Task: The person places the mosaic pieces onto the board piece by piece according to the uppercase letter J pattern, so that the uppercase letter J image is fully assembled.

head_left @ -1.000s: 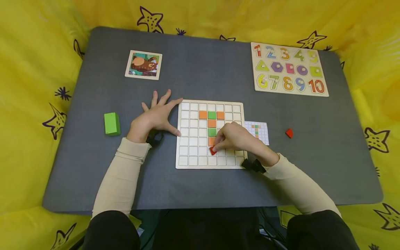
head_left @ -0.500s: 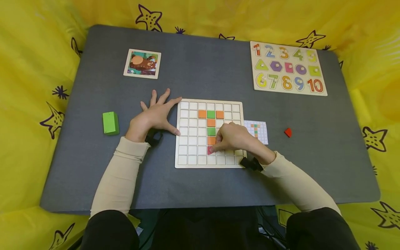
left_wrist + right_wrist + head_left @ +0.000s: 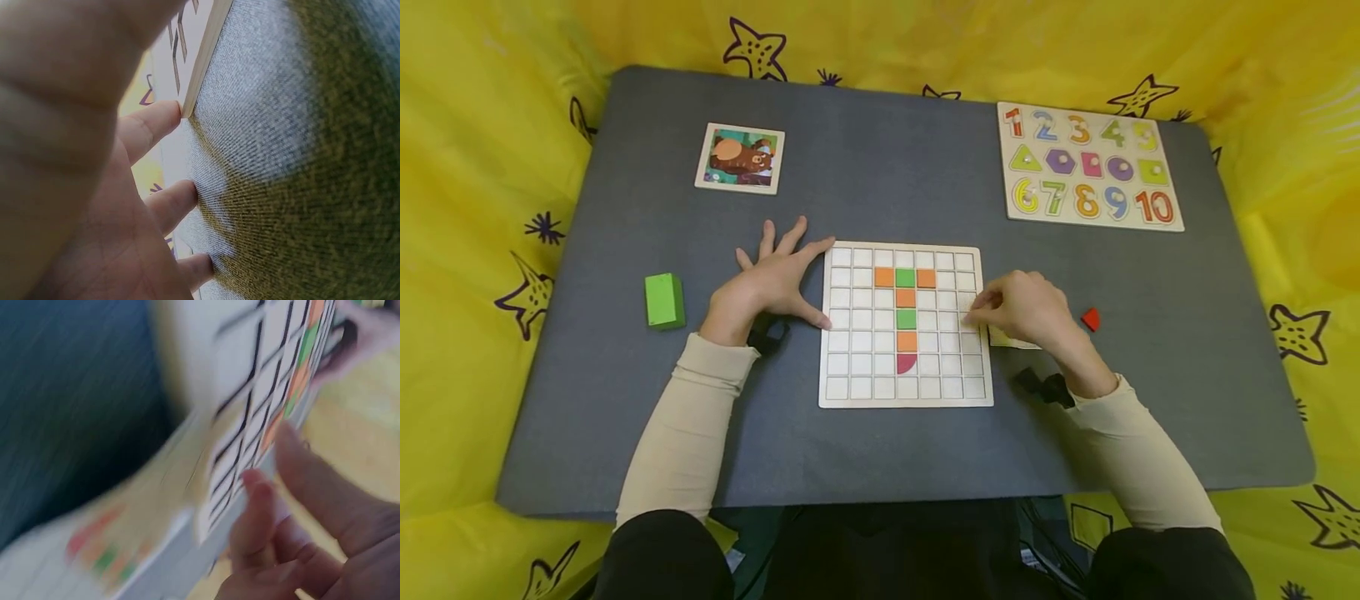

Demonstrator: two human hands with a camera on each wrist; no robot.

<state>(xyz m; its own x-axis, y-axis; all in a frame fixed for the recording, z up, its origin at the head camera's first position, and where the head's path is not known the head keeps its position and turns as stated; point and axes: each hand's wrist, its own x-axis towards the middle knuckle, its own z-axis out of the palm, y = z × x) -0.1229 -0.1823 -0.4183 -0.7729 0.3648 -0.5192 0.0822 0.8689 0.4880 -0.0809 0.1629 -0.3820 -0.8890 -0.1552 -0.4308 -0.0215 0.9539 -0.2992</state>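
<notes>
A white grid board (image 3: 861,365) lies on the grey table. It carries orange and green square tiles (image 3: 906,297) in a T shape, and a pinkish-red quarter-round tile (image 3: 906,363) at the stem's bottom. My left hand (image 3: 767,287) is spread at the board's left side; its thumb and index fingertip touch the edge. Over the right edge is my right hand (image 3: 1026,308), fingers bent, with nothing seen between thumb and fingers in the right wrist view. Below it, a printed pattern card (image 3: 106,562) is partly hidden in the head view. A small red piece (image 3: 1091,318) lies farther right.
A green block (image 3: 665,301) stands left of my left hand. At the back left lies a framed bear picture puzzle (image 3: 740,158). A number and shape puzzle board (image 3: 1090,167) lies at the back right. Yellow patterned cloth (image 3: 865,42) surrounds the table.
My right hand has set the red quarter-round tile into a cell, let go and moved right, off the tile to the board's right edge and over the card. The left hand stays put.
</notes>
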